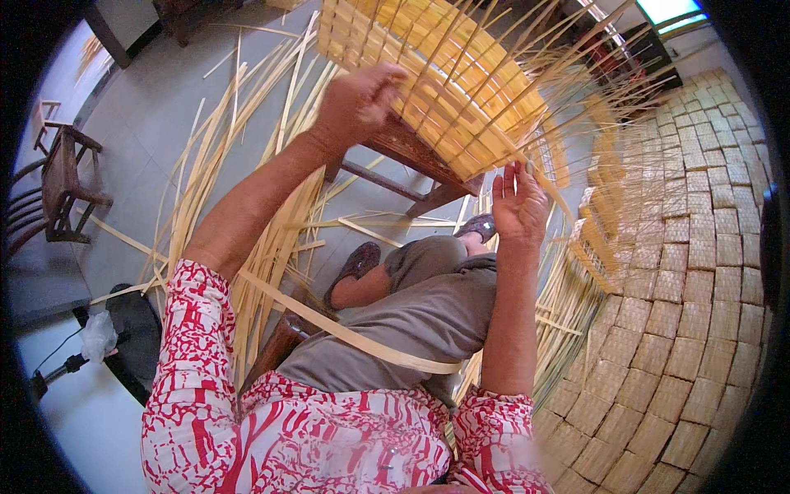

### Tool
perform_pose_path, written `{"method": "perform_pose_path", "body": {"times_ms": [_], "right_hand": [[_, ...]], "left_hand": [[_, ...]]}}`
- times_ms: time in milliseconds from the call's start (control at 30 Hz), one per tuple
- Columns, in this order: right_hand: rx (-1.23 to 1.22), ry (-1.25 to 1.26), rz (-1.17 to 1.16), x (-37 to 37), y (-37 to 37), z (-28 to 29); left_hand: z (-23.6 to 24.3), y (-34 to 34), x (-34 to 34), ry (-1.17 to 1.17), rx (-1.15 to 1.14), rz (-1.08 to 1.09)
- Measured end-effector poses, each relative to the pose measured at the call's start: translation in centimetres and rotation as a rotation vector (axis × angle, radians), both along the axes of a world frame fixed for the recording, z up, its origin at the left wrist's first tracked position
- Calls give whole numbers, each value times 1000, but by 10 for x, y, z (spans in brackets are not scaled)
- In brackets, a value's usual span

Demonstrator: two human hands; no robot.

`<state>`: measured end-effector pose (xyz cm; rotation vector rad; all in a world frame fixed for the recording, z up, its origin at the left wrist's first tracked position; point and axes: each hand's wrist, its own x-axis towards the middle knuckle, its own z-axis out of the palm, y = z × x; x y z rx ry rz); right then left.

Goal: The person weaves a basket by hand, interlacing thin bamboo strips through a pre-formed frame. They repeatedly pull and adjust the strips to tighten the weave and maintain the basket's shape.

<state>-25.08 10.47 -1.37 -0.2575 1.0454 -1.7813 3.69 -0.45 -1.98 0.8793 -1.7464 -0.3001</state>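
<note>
A partly woven yellow bamboo basket (451, 62), with long loose strips sticking up, rests on a dark red wooden stool (384, 142). My left hand (358, 107) is at its near left side, fingers curled against the weave; what they grip is hidden. At the near right corner, my right hand (518, 206) has its palm turned up and fingertips bent round a flat strip (555, 196) at the basket's edge. A pale strip (346, 329) lies across my grey-clad lap.
Long loose bamboo strips (239, 156) cover much of the grey floor (144, 123). A dark wooden chair (70, 181) stands left, near a black object (140, 362) with a plastic bag. More woven pieces (599, 247) and rows of stacked woven blocks (683, 272) fill the right side.
</note>
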Motion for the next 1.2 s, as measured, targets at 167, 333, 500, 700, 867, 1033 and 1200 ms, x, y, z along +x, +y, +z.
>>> {"method": "perform_pose_path", "body": {"times_ms": [167, 333, 500, 700, 867, 1033, 1200], "right_hand": [[-7, 44, 18, 7, 9, 3], [-16, 86, 20, 18, 8, 11], [-48, 146, 17, 17, 9, 9], [-75, 134, -3, 16, 5, 4], [-53, 160, -11, 20, 6, 9], [-80, 189, -23, 16, 5, -1], [-91, 184, -30, 20, 2, -2]], "left_hand": [[28, 3, -38, -161, -74, -64], [31, -17, -42, -385, -174, -103], [29, -22, -49, -354, -211, -147], [32, -18, -39, -136, -123, -165], [56, -19, -32, 37, 20, -128], [63, -25, -38, 43, 130, -250], [60, -36, -38, 77, 19, -317]]}}
